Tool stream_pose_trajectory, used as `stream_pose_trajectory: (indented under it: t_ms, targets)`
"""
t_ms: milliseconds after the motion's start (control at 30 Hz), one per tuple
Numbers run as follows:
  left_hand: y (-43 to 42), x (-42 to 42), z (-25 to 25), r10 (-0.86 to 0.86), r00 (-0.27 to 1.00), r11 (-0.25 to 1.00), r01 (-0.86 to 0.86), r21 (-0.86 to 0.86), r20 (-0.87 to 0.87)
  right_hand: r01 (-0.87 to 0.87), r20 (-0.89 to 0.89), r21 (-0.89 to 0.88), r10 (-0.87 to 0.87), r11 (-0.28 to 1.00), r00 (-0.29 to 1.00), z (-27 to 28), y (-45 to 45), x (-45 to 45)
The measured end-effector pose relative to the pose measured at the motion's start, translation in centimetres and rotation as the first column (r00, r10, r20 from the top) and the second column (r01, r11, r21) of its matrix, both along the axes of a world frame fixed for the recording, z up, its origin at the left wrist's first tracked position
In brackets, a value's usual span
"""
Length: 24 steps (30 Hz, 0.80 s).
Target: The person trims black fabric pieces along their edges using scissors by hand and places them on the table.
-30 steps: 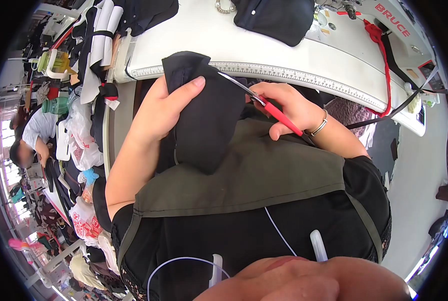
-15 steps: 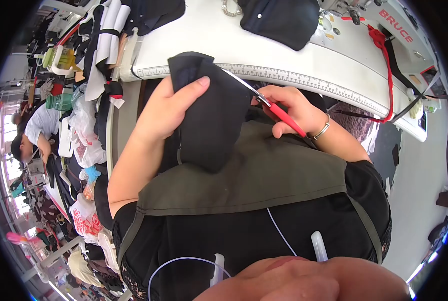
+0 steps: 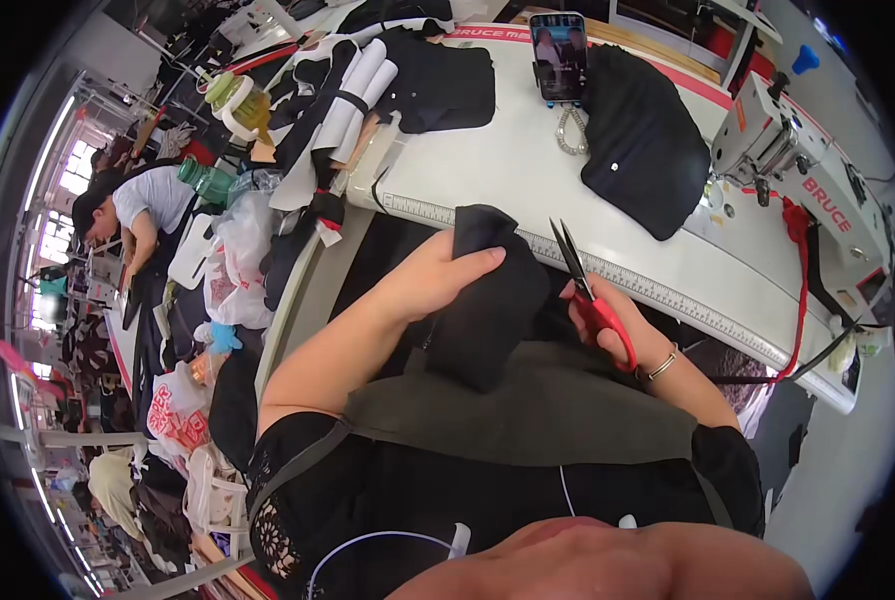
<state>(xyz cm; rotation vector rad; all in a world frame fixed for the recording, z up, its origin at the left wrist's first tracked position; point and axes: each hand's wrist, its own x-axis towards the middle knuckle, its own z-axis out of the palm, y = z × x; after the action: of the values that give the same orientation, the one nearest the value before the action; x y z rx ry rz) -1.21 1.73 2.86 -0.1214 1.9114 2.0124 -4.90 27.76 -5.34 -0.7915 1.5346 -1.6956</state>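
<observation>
My left hand (image 3: 445, 275) grips a piece of black fabric (image 3: 487, 320) near its upper end, thumb on top, and the cloth hangs down over my lap. To its right, my right hand (image 3: 622, 325) is closed around the red handles of a pair of scissors (image 3: 593, 300). The scissors' blades point up toward the table edge, slightly parted, and stand apart from the fabric. Both hands are in front of the table's ruler edge (image 3: 607, 268).
A sewing machine (image 3: 817, 190) stands at the right of the white table (image 3: 447, 170). Dark fabric pieces (image 3: 647, 150) and a propped phone (image 3: 559, 60) lie toward the back. Plastic bags (image 3: 237, 260) and rolled material (image 3: 352, 100) crowd the left. Another person (image 3: 147, 205) works at far left.
The scissors have moved away from the fabric's edge, and their blades have swung upright and parted slightly. The left hand keeps its hold. The view has shifted, showing the phone and more table.
</observation>
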Motion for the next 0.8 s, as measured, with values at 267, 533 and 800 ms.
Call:
stream_pose_trajectory:
  t_ms: [267,533,800]
  targets:
    - [-0.7,0.1,-2.9,-0.221,0.969,0.934,0.178,-0.309,-0.113,0.140,-0.039,-0.321,-0.161,0.937,0.986,0.9,-5.0,-2.0]
    - [-4.1,-0.1,-4.4,-0.099,0.978,0.866,-0.007,-0.500,-0.185,0.004,-0.275,0.197,0.051,0.980,0.960,1.2,-10.7,-5.0]
    - [-6.5,1.1,-6.2,0.126,0.987,0.972,-0.143,-0.188,-0.104,-0.092,0.032,0.044,0.090,0.995,0.995,0.8,-12.7,-7.0]
